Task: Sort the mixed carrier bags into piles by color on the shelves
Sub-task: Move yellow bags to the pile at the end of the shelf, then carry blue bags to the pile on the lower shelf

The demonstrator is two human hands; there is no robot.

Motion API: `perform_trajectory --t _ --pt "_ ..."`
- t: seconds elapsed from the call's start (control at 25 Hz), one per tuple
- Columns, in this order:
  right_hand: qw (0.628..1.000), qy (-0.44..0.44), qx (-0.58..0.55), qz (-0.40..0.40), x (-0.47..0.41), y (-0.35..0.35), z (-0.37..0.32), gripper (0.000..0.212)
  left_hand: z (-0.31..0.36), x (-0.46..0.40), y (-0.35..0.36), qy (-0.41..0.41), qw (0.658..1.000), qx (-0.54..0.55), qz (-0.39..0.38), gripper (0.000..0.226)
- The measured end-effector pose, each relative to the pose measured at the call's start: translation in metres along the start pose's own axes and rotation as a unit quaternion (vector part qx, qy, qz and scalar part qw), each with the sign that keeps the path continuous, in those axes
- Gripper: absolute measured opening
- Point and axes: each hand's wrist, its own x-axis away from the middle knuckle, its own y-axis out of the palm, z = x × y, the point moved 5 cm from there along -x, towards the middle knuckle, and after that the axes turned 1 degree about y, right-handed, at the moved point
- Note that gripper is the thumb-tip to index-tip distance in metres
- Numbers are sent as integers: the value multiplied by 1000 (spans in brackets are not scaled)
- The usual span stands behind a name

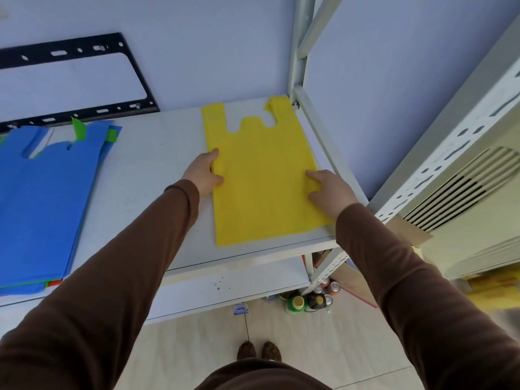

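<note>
A yellow carrier bag (261,175) lies flat at the right end of the white shelf (149,170), handles pointing to the wall. My left hand (204,174) rests on the bag's left edge with the thumb on the fabric. My right hand (329,192) lies on the bag's right edge, fingers bent and pressing down. On the left of the shelf sits a mixed stack of bags with a blue bag (42,198) on top; green (78,129) and red edges peek out from under it.
A black metal bracket (84,80) leans against the wall behind the shelf. The shelf's perforated white upright (439,153) stands at the right, an air-conditioning unit (461,192) beyond it. Bottles and cans (312,298) stand on the floor below.
</note>
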Motion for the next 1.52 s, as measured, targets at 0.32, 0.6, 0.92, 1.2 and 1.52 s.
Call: perform_trajectory --t 0.32,0.6,0.92,1.2,1.52 --pt "992 -15 121 25 16 2 -3 55 0 17 -6 -17 995 -83 44 78" --pt "979 -133 80 133 37 16 -87 47 -21 72 -74 64 985 -94 127 62" --pt "961 -231 37 147 80 102 -251 40 -135 164 -194 93 969 -150 174 55" --pt "963 -231 50 129 108 180 -353 36 -246 203 -278 64 975 -138 161 49" --pt "969 -225 18 97 88 241 -402 38 -332 203 -333 -11 977 -119 178 48"
